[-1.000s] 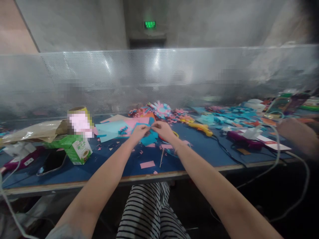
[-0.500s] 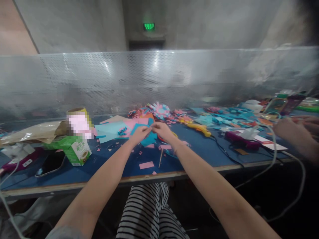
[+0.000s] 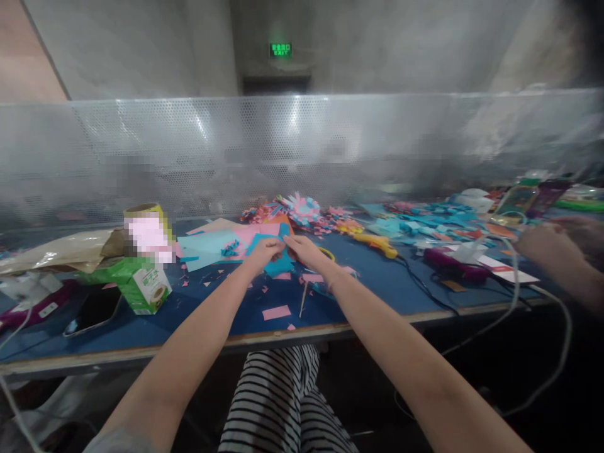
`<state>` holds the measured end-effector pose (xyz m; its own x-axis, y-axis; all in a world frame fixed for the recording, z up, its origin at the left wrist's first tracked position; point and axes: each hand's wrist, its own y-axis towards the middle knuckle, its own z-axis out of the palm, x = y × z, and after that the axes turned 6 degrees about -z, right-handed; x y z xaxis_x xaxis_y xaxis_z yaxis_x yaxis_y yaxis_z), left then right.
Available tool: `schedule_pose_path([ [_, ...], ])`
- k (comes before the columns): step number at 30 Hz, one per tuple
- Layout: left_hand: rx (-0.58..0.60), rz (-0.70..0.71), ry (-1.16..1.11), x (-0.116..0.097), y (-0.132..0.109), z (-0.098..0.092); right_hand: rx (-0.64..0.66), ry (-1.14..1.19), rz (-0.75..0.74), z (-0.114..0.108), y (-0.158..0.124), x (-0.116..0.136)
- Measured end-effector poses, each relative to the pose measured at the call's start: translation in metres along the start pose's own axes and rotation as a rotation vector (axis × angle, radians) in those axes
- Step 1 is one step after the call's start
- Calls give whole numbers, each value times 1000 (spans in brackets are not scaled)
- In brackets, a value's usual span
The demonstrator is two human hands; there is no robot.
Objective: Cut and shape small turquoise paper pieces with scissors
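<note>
My left hand [image 3: 268, 250] and my right hand [image 3: 302, 247] are close together over the middle of the table, fingers closed in a pinch. A small blue paper strip [image 3: 284, 230] shows at their fingertips; the fingers cover part of it. Under and behind the hands lie blue paper sheets [image 3: 278, 269]. Left of them is a light-blue sheet [image 3: 202, 250] with a curled, fringed blue piece [image 3: 231, 247] on it. Close to my right wrist is a yellow ring-shaped edge [image 3: 327, 254], partly hidden. A thin stick [image 3: 303, 300] and a pink paper rectangle [image 3: 276, 313] lie nearer the front edge.
Behind my hands sits a pink-and-blue paper flower [image 3: 302, 209]. To the right are a yellow glue gun [image 3: 376, 244] with a black cord, blue paper pieces [image 3: 425, 220] and a purple power strip [image 3: 455, 264]. A green box [image 3: 146, 286] and phone [image 3: 93, 310] stand left. Another person's hand [image 3: 542, 248] is far right.
My fingertips have moved slightly apart, and the blue strip shows more clearly between them. The camera view has shifted a little; other things lie as before.
</note>
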<state>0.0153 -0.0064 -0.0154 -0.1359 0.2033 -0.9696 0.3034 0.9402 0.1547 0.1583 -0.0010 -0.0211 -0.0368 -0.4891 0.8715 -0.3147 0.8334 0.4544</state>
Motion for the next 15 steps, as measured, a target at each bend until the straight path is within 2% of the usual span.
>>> schedule_pose_path([
  [7, 66, -87, -225, -6, -6, 7, 28, -44, -5, 1, -4, 12],
  [10, 54, -92, -205, -6, -7, 8, 31, -92, -27, 0, -4, 13],
  [15, 45, 2, -126, -3, -4, 6, 26, -54, -45, 0, 0, 4],
])
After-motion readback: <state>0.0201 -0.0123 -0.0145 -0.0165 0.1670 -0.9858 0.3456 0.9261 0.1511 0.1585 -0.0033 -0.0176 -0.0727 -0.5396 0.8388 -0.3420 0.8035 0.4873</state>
